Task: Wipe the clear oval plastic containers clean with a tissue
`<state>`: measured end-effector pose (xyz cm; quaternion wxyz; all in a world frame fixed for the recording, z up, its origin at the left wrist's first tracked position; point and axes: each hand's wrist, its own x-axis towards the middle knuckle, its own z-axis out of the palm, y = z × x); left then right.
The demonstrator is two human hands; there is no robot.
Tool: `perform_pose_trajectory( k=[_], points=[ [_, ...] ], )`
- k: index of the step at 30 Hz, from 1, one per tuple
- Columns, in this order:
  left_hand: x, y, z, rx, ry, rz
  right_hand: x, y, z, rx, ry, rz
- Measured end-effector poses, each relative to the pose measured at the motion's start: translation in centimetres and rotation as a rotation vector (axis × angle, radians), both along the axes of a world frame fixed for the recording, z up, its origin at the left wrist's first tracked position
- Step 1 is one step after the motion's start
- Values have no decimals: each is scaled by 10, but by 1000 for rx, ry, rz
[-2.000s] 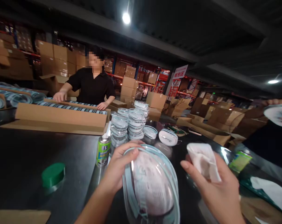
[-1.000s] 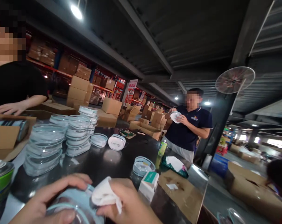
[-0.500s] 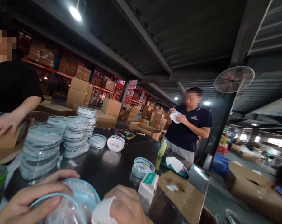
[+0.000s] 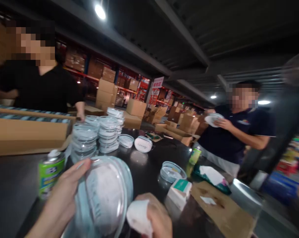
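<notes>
The left hand (image 4: 68, 187) has its grip on the clear bag (image 4: 106, 198) over the bench (image 4: 146, 177), the right hand (image 4: 157, 215) holds a white wad (image 4: 137, 216), and the bag looks light, bendy and slippery, so best held by its blue rim (image 4: 129, 185).

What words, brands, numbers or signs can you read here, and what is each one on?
"B": on the green aerosol can; its smaller print is blurred.
"包区": on the hanging sign; the character before is unclear.
Too blurred: lettering on the clear pouch in the left hand, the white-faced oval pouch and the navy polo shirt.
No readable numbers.
</notes>
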<state>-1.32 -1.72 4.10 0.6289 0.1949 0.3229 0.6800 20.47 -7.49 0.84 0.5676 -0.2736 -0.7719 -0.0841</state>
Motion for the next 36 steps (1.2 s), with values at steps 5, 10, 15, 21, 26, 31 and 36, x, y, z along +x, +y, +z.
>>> perform_pose_trajectory(
  k=[5,10,15,21,26,31,36],
  points=[
    [12,8,0,120,-126,1,-4,4,3,-259,330,-229],
    [10,23,-13,105,-189,41,-13,6,25,-600,660,-170],
    [7,21,-9,124,-228,65,-2,17,32,-668,651,-141],
    [13,5,1,207,-236,123,-5,28,38,-759,624,26],
    [22,-7,6,252,-245,28,-24,15,50,-909,711,120],
    [17,-12,18,330,-318,-55,1,5,48,-944,697,95],
    [7,-9,23,211,-367,-109,39,-17,32,-200,-35,-436]
  ],
)
